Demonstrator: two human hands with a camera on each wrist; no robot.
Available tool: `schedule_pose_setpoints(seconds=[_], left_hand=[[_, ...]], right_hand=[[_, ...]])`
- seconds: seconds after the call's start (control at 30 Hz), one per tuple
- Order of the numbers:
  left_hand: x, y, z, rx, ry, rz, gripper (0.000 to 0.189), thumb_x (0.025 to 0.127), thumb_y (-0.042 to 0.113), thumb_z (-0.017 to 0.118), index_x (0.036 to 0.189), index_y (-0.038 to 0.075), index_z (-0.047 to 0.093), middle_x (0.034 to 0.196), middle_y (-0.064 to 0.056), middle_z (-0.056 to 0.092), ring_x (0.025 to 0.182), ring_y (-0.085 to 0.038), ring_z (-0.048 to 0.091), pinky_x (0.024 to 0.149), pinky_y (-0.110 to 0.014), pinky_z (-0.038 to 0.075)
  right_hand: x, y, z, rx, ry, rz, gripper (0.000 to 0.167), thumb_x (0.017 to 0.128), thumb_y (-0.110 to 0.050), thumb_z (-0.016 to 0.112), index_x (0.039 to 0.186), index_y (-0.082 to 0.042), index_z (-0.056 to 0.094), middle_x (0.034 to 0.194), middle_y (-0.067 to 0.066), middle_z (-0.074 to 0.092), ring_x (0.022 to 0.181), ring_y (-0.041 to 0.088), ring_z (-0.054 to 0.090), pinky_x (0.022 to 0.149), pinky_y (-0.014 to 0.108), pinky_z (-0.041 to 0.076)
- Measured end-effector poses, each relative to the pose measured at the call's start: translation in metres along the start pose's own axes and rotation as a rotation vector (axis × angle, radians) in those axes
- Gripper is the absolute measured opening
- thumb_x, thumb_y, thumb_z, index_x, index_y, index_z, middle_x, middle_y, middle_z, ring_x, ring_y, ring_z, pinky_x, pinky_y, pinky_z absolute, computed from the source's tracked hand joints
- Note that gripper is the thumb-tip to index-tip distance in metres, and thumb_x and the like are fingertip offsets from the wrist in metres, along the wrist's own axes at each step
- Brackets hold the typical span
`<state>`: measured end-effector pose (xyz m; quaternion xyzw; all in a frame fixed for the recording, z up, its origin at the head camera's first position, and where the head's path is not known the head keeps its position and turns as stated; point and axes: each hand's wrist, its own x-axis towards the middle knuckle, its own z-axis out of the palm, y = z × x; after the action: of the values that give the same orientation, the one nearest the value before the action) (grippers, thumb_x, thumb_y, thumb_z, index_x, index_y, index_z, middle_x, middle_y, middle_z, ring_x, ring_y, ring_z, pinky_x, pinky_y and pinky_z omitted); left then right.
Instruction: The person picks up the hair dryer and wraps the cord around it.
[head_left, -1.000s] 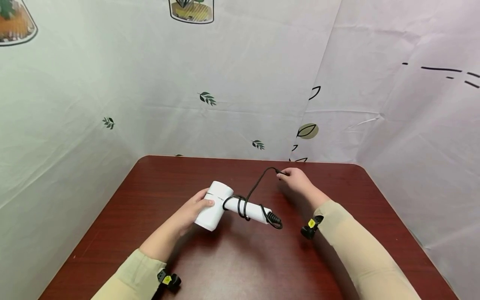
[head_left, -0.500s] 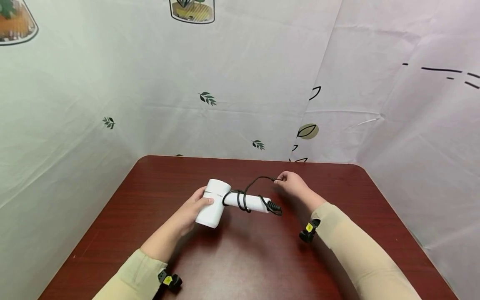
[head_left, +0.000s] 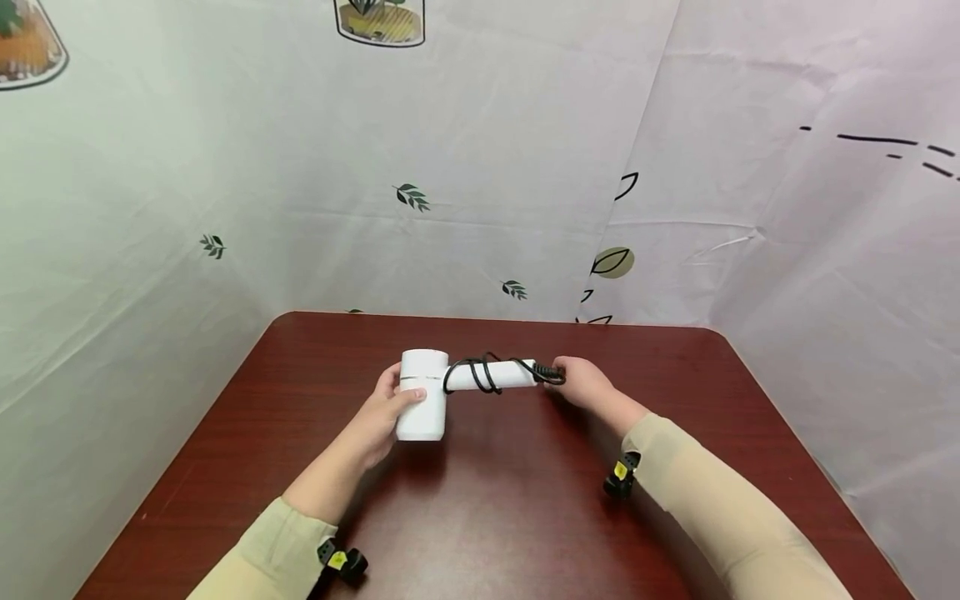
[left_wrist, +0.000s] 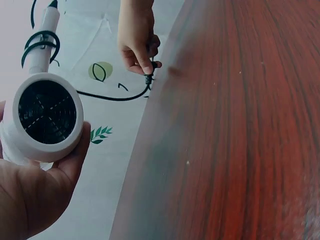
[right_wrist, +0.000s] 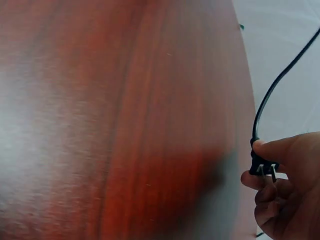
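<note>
My left hand [head_left: 381, 417] grips the white barrel of a hair dryer [head_left: 422, 421] above the table, thumb across its near side. The dryer's handle [head_left: 513, 374] points right, with its black cord [head_left: 482, 377] looped around it. In the left wrist view the dark round grille [left_wrist: 47, 112] of the dryer faces the camera. My right hand [head_left: 587, 385] is by the handle's end in the head view. Its thumb and fingers pinch the cord's black plug [right_wrist: 261, 162], whose two metal prongs show in the right wrist view.
A dark red wooden table [head_left: 480, 517] lies under both hands. White printed fabric [head_left: 480, 167] hangs behind it and along both sides, close to the table's back edge. A small black wrist camera [head_left: 619, 477] sits at each sleeve cuff.
The dryer's handle has swung up from a downward slant to nearly level, and the barrel now stands more upright. My right hand has come down slightly, bringing the plug nearer the handle's end.
</note>
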<state>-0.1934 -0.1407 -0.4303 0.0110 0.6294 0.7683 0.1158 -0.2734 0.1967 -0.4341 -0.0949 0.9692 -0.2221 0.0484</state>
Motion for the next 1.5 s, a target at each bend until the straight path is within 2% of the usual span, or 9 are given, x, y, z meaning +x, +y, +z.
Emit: schedule_pose_setpoints(seconds=[0.17,0.33,0.63,0.97,1.2,1.5], left_hand=[[0.0,0.003,0.002,-0.062,0.077,0.011,0.068,0.099,0.011,0.056,0.152,0.016,0.013,0.134,-0.018,0.042,0.097,-0.02,0.062,0.079,-0.037,0.055],[0.0,0.005,0.001,-0.12,0.144,0.024,0.067,0.099,0.009,0.055,0.151,0.017,0.014,0.132,-0.015,0.043,0.095,-0.017,0.063,0.077,-0.037,0.055],[-0.001,0.006,0.0,-0.153,0.197,0.05,0.07,0.098,0.009,0.058,0.151,0.018,0.013,0.13,-0.013,0.045,0.095,-0.015,0.064,0.077,-0.035,0.055],[0.003,0.005,0.0,-0.094,0.247,0.068,0.079,0.096,0.008,0.064,0.151,0.021,0.009,0.134,-0.016,0.043,0.101,-0.018,0.062,0.082,-0.034,0.054],[0.003,0.005,0.0,-0.041,0.301,0.086,0.082,0.094,0.009,0.068,0.152,0.021,0.01,0.133,-0.017,0.045,0.102,-0.019,0.06,0.082,-0.031,0.053],[0.003,0.002,-0.001,0.021,0.332,0.097,0.083,0.092,0.01,0.07,0.151,0.02,0.012,0.133,-0.016,0.045,0.106,-0.022,0.057,0.082,-0.03,0.051]], right_hand=[[-0.01,-0.01,0.008,-0.109,-0.002,-0.07,0.012,0.09,-0.023,0.073,0.088,-0.015,0.065,0.081,-0.002,0.064,0.071,0.017,0.053,0.068,0.037,0.045],[-0.024,-0.021,0.015,-0.185,-0.011,-0.145,0.014,0.091,-0.023,0.073,0.091,-0.014,0.061,0.08,-0.002,0.061,0.071,0.016,0.055,0.066,0.036,0.046],[-0.047,-0.036,0.025,-0.23,-0.033,-0.305,0.021,0.089,-0.023,0.074,0.08,-0.019,0.056,0.069,-0.008,0.052,0.064,0.011,0.049,0.064,0.033,0.043],[-0.075,-0.061,0.029,-0.241,-0.089,-0.534,0.023,0.09,-0.027,0.073,0.079,-0.022,0.054,0.071,-0.014,0.051,0.062,0.005,0.046,0.06,0.026,0.042],[-0.095,-0.079,0.02,-0.247,-0.086,-0.615,0.022,0.09,-0.026,0.074,0.079,-0.022,0.055,0.073,-0.014,0.05,0.064,0.003,0.045,0.06,0.022,0.042],[-0.117,-0.094,0.003,-0.216,-0.069,-0.704,0.025,0.09,-0.024,0.074,0.078,-0.021,0.053,0.072,-0.015,0.049,0.062,0.0,0.042,0.057,0.018,0.039]])
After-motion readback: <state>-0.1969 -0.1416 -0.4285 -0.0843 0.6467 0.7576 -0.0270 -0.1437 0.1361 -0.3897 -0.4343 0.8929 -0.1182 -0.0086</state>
